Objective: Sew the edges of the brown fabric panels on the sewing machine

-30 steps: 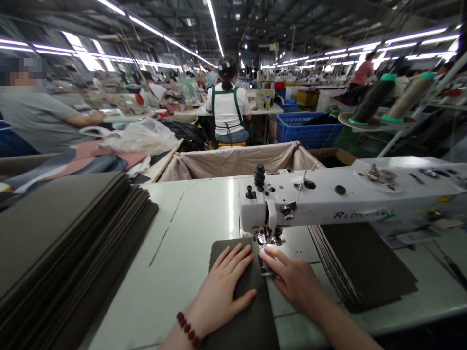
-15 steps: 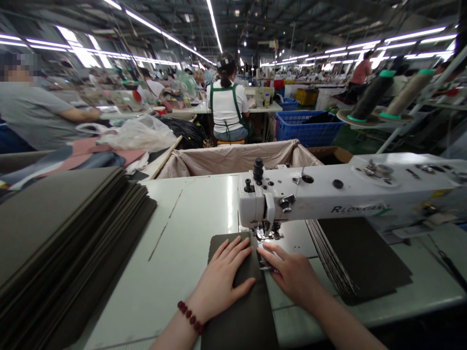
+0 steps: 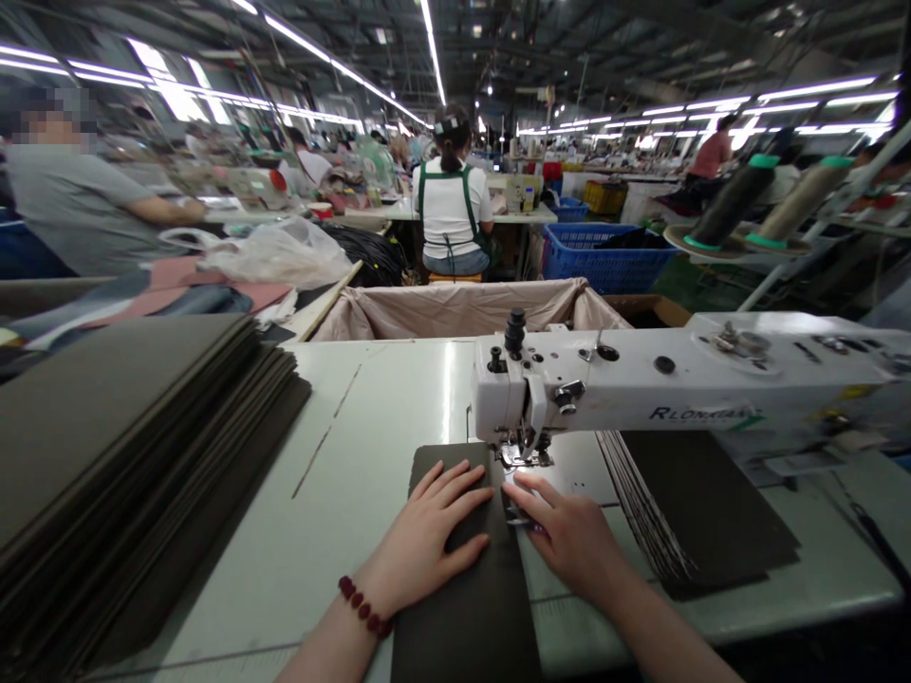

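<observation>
A dark olive fabric panel [image 3: 470, 617] lies on the pale green table, its right edge beside the needle area of the white sewing machine [image 3: 604, 379]. My left hand [image 3: 437, 526] rests flat on the panel with its fingers spread. At the panel's right edge is my right hand [image 3: 566, 531], its fingertips just in front of the presser foot [image 3: 523, 453]. Small metal snips [image 3: 523, 519] show partly under the right hand; its fingers cover the rest, and whether they grip the snips is unclear.
A tall stack of dark panels [image 3: 135, 408] stands at the left. More panels [image 3: 712, 512] lie under the machine arm. Behind the table is a cloth-lined bin [image 3: 455, 308]. A seated person [image 3: 452, 209] and thread cones [image 3: 733, 204] are farther back.
The panel's far end has moved slightly away from me, along the machine's left side. My left hand has shifted a little leftward on it. The whole view has tilted slightly.
</observation>
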`<state>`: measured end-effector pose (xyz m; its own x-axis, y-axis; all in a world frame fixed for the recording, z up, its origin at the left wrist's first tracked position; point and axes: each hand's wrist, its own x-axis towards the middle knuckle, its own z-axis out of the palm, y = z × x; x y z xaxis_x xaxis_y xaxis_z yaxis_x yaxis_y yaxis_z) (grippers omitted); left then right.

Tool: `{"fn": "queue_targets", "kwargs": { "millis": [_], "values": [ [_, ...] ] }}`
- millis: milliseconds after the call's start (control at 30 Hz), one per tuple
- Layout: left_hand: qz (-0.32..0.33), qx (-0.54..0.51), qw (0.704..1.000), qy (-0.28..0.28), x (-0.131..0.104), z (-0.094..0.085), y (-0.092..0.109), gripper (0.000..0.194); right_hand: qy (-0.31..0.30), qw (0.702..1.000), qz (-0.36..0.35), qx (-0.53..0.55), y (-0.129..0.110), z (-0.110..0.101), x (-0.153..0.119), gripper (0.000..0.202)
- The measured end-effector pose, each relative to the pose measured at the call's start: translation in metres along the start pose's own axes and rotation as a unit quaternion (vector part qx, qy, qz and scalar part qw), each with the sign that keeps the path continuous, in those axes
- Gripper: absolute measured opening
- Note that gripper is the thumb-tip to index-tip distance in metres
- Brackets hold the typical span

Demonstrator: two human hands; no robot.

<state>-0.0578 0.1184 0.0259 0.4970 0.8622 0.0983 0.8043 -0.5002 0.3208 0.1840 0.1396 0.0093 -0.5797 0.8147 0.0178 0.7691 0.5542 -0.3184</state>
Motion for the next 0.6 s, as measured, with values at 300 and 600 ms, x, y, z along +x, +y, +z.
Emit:
{"fn": "queue_targets", "kwargs": {
  "millis": [300, 600],
  "values": [
    [0.007, -0.008, 1.0, 0.019, -0.0013, 0.0024, -0.0015, 0.048, -0.004, 1.0, 0.002, -0.008, -0.0002, -0.0007, 0.0002, 0.06],
    [0.002, -0.012, 1.0, 0.014, -0.0022, 0.0012, -0.0013, 0.047, -0.01, 1.0, 0.005, -0.016, -0.0007, -0.0019, 0.0005, 0.059]
  ]
}}
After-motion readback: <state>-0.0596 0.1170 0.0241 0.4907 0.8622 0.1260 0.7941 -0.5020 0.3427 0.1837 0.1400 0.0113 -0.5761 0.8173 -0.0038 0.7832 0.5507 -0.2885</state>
